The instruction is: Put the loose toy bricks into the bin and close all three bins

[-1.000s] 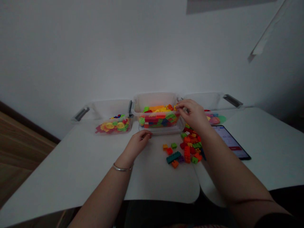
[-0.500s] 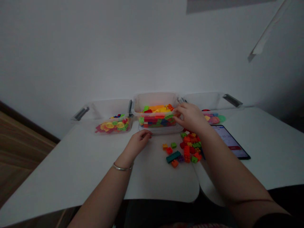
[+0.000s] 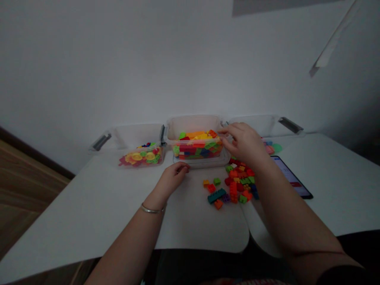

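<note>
Logging from afar: right hand (image 3: 245, 144) at the clear bin's (image 3: 192, 128) right rim, fingers spread apart, nothing clamped that I can see, above the loose bricks (image 3: 237, 180). Left hand (image 3: 173, 183) curled on the table (image 3: 89, 213), near the bin's front — can't tell if it holds anything.

Toy bricks (image 3: 234, 189) (red, green, orange)

The left hand (image 3: 172, 184), the right hand (image 3: 245, 146) and both forearms (image 3: 297, 213) are bare. A thin silver bangle (image 3: 152, 209) circles the left wrist. A black sleeve (image 3: 341, 276) covers the upper right arm, and a strip of patterned reddish clothing (image 3: 246, 282) shows along the bottom of the view.
</note>
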Tool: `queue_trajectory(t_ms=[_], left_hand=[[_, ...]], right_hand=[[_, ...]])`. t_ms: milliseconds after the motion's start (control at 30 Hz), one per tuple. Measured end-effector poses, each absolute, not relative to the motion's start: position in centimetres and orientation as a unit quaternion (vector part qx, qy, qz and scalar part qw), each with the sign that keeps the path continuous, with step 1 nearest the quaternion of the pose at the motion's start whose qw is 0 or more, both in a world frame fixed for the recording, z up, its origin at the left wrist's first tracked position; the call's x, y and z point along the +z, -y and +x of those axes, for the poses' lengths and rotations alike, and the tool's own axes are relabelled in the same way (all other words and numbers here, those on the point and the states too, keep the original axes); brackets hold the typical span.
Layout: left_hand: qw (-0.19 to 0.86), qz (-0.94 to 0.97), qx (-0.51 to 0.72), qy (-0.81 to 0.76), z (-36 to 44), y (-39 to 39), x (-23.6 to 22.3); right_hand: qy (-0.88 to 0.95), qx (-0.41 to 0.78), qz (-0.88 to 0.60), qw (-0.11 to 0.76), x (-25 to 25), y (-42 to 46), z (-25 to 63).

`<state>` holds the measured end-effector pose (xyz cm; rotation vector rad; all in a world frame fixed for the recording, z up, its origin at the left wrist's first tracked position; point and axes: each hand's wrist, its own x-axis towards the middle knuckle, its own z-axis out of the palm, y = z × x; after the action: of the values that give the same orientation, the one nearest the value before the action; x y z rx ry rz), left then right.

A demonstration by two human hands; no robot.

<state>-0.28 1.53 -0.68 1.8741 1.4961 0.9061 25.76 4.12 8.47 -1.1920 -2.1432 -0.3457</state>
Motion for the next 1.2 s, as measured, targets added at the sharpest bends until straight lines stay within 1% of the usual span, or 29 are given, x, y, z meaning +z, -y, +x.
queue_trajectory(t_ms=[100, 167, 233, 300, 367, 433, 633, 733, 867, 1100, 1200], left_hand=[[0.287, 0.701, 0.336, -0.56, -0.3, -1.5, -0.6], [0.289, 0.7, 0.341, -0.557, -0.2, -1.4, -0.5], [0.291, 0.7, 0.346, -0.553, -0.2, -1.4, -0.4], [0.29, 0.701, 0.344, -0.554, -0.1, -1.4, -0.4], [0.29, 0.702, 0.34, -0.555, -0.1, -1.5, -0.4], [0.289, 0.703, 0.34, -0.554, -0.1, -1.5, -0.4], [0.279, 0.709, 0.336, -0.553, -0.1, -1.5, -0.2], [0.26, 0.718, 0.333, -0.554, -0.2, -1.5, -0.1], [0.243, 0.722, 0.33, -0.557, -0.4, -1.4, 0.1], [0.247, 0.722, 0.32, -0.562, -0.4, -1.4, 0.1], [0.244, 0.718, 0.319, -0.569, -0.4, -1.5, 0.0]], right_hand=[[0.83, -0.103, -0.421, 0.351, 8.9, -3.4, 25.3], [0.846, -0.058, -0.408, 0.337, 9.1, -2.9, 24.9], [0.869, -0.004, -0.4, 0.291, 9.1, -2.5, 24.4], [0.892, 0.045, -0.393, 0.221, 9.0, -2.2, 23.8], [0.906, 0.074, -0.388, 0.15, 8.8, -2.0, 23.2], [0.913, 0.084, -0.387, 0.098, 8.5, -1.8, 22.6], [0.916, 0.096, -0.388, 0.001, 6.7, -1.4, 20.9], [0.909, 0.087, -0.406, -0.032, 5.7, -1.6, 20.4], [0.908, 0.091, -0.408, -0.031, 4.7, -2.1, 20.1], [0.914, 0.063, -0.399, 0.033, 4.8, -1.8, 20.1], [0.908, 0.067, -0.414, 0.014, 4.8, -1.7, 20.1]])
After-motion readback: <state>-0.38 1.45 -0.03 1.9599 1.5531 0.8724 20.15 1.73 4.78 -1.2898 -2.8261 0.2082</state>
